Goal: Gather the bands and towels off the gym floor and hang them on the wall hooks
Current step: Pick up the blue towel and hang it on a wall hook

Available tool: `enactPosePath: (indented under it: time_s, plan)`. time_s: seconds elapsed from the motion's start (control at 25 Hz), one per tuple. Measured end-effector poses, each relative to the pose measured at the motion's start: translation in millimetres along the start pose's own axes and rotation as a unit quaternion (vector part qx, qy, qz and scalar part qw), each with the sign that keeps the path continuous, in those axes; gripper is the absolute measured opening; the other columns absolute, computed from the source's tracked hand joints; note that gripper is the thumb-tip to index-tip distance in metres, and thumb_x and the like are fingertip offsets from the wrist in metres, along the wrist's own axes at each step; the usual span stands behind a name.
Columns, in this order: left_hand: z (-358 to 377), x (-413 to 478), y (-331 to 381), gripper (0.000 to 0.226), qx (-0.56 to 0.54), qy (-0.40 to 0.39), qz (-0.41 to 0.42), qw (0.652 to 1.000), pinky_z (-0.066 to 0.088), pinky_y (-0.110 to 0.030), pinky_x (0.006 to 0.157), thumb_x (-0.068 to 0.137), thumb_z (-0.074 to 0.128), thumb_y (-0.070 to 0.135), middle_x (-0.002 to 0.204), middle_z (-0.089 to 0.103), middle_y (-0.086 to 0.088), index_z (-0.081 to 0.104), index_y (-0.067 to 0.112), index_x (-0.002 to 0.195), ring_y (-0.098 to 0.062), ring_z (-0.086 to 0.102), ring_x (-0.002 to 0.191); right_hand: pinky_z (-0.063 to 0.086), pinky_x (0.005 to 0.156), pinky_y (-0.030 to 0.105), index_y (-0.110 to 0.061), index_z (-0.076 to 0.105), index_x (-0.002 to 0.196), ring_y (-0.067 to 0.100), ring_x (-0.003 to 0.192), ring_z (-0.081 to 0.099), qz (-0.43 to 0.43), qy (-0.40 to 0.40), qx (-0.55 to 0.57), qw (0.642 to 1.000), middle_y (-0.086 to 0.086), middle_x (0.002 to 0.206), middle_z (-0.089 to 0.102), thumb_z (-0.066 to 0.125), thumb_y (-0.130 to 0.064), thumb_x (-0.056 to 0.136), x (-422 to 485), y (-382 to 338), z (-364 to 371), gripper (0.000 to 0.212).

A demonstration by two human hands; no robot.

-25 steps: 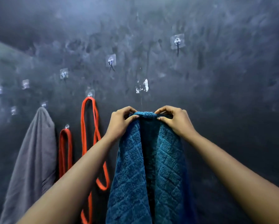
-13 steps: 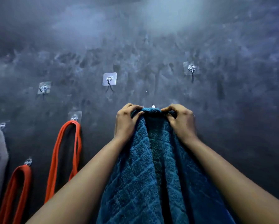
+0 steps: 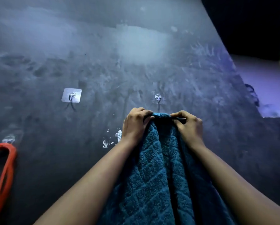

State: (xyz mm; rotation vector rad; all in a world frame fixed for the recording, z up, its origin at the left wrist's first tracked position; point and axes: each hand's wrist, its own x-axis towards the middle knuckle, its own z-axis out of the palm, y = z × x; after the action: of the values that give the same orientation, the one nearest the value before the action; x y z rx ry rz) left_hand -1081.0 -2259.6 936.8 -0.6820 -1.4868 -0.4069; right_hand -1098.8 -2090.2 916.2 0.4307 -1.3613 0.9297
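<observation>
Both of your hands are at centre frame, raised against the dark grey wall point(image 3: 103, 62). Your left hand point(image 3: 136, 125) has its fingers curled over the bunched top edge of the blue towel point(image 3: 160, 176), thumb tucked under, gripping it. Your right hand point(image 3: 189, 127) pinches the same edge between thumb and curled fingers, just to the right. A short span of towel stretches between the two grips; the rest hangs down between your forearms to the bottom of the frame. The top edge sits just below a clear hook point(image 3: 158, 97) at centre frame and is not over it. A second hook on a square pad point(image 3: 71, 95) is to the left, bare. At lower left an orange band point(image 3: 4, 168) hangs from a third hook point(image 3: 9, 139). A chipped white patch point(image 3: 113, 140) marks the wall beside your left wrist.
</observation>
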Motion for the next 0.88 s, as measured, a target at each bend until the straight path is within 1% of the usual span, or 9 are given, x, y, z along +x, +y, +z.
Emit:
enactPosePath:
  time_s: [0.12, 0.36, 0.48, 0.6, 0.68, 0.72, 0.8, 0.88]
  plan:
    - [15.1, 29.4, 0.9, 0.024, -0.007, 0.017, -0.017, 1.000, 0.047, -0.037, 0.083, 0.084, 0.060, 0.026, 0.096, 0.067, -0.012, 0.070, 0.013, 0.103, -0.028, 0.058, 0.095, 0.051, 0.077, 0.032, -0.029, 0.071, 0.089, 0.020, 0.094, 0.067, 0.006, 0.025, -0.027, 0.999, -0.001, 0.094, 0.075, 0.066, -0.020, 0.079, 33.6, -2.2, 2.6, 0.015]
    - [21.6, 87.7, -9.8, 0.023, 0.000, 0.103, -0.048, 0.994, 0.048, -0.033, 0.080, 0.082, 0.064, 0.024, 0.096, 0.067, -0.010, 0.071, 0.013, 0.101, -0.025, 0.061, 0.091, 0.048, 0.074, 0.031, -0.028, 0.070, 0.095, 0.028, 0.096, 0.065, -0.061, 0.052, -0.033, 0.996, 0.006, 0.101, 0.073, 0.063, -0.017, 0.082, 99.4, -17.2, 30.5, 0.018]
    - [26.8, 104.9, -9.8, 0.024, 0.010, 0.107, -0.058, 0.993, 0.049, -0.032, 0.079, 0.080, 0.067, 0.023, 0.097, 0.066, -0.008, 0.071, 0.013, 0.102, -0.023, 0.062, 0.089, 0.048, 0.075, 0.030, -0.027, 0.070, 0.095, 0.027, 0.098, 0.064, -0.074, 0.041, -0.031, 0.996, 0.005, 0.106, 0.071, 0.063, -0.014, 0.083, 125.3, -9.9, 42.4, 0.018]
    - [40.0, 91.9, -16.7, 0.024, 0.051, 0.092, -0.036, 0.994, 0.047, -0.031, 0.073, 0.081, 0.066, 0.022, 0.092, 0.064, -0.007, 0.069, 0.020, 0.105, -0.024, 0.061, 0.085, 0.046, 0.073, 0.027, -0.025, 0.071, 0.090, 0.024, 0.096, 0.064, -0.098, 0.011, -0.037, 0.994, 0.001, 0.106, 0.069, 0.065, -0.012, 0.082, 118.8, 12.2, 48.9, 0.017]
    - [44.7, 78.5, -21.0, 0.019, 0.071, 0.085, -0.007, 0.994, 0.047, -0.032, 0.067, 0.083, 0.063, 0.028, 0.085, 0.060, -0.007, 0.071, 0.026, 0.100, -0.023, 0.059, 0.079, 0.046, 0.069, 0.027, -0.025, 0.073, 0.087, 0.023, 0.088, 0.065, -0.121, 0.012, -0.016, 0.993, -0.001, 0.099, 0.070, 0.066, -0.015, 0.080, 106.7, 25.6, 47.1, 0.014]
    - [45.3, 74.8, -22.0, 0.018, 0.080, 0.080, 0.002, 0.994, 0.047, -0.034, 0.067, 0.083, 0.062, 0.030, 0.084, 0.059, -0.006, 0.072, 0.026, 0.098, -0.023, 0.058, 0.079, 0.047, 0.067, 0.027, -0.025, 0.074, 0.086, 0.022, 0.084, 0.065, -0.127, 0.013, -0.003, 0.992, -0.002, 0.096, 0.070, 0.067, -0.015, 0.080, 101.1, 30.1, 44.6, 0.014]
    - [46.5, 70.3, -22.7, 0.018, 0.102, 0.077, 0.007, 0.992, 0.046, -0.035, 0.072, 0.083, 0.062, 0.031, 0.088, 0.063, -0.004, 0.072, 0.026, 0.097, -0.023, 0.056, 0.087, 0.049, 0.067, 0.029, -0.024, 0.074, 0.087, 0.022, 0.082, 0.066, -0.136, 0.012, 0.008, 0.991, -0.002, 0.094, 0.071, 0.066, -0.013, 0.080, 91.5, 36.2, 41.4, 0.016]
    - [49.3, 63.1, -22.4, 0.019, 0.128, 0.089, 0.015, 0.988, 0.040, -0.035, 0.080, 0.085, 0.060, 0.029, 0.093, 0.067, -0.002, 0.071, 0.025, 0.100, -0.024, 0.053, 0.093, 0.050, 0.068, 0.029, -0.022, 0.074, 0.092, 0.022, 0.082, 0.066, -0.137, 0.007, 0.015, 0.990, -0.001, 0.094, 0.072, 0.064, -0.010, 0.080, 80.1, 39.4, 40.4, 0.019]
